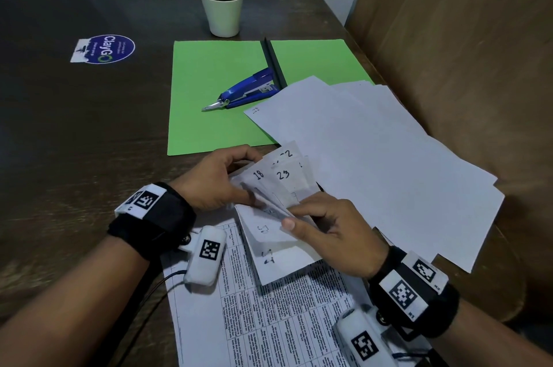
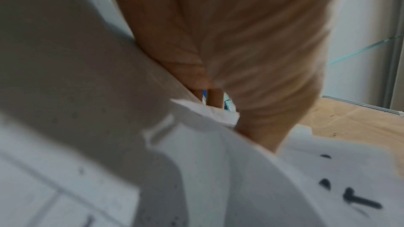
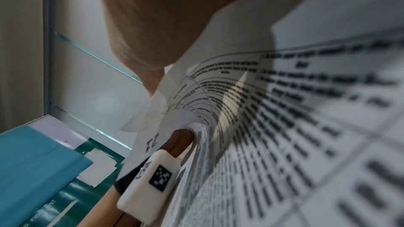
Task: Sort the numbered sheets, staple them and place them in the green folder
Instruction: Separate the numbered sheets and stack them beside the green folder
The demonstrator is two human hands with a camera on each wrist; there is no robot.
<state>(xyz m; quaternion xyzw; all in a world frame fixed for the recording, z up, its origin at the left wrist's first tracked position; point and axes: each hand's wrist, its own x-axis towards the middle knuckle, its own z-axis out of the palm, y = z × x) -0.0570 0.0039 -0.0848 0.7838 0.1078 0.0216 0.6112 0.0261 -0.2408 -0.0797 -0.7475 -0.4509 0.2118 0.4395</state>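
Beyond the hands, the green folder (image 1: 209, 97) is a flat bright green with a black spine strip. On it lies a blue stapler (image 1: 248, 88) with silver metal parts. The numbered sheets (image 1: 278, 178) between the hands are white with black handwritten digits. Under the wrists, a printed sheet (image 1: 269, 321) is white with black text in a ruled grid. The wrist bands (image 1: 155, 214) are black, bearing white tags with black square codes. The worktop (image 1: 74, 127) is dark brown wood grain. The plant pot (image 1: 223, 12) is white, its leaves green.
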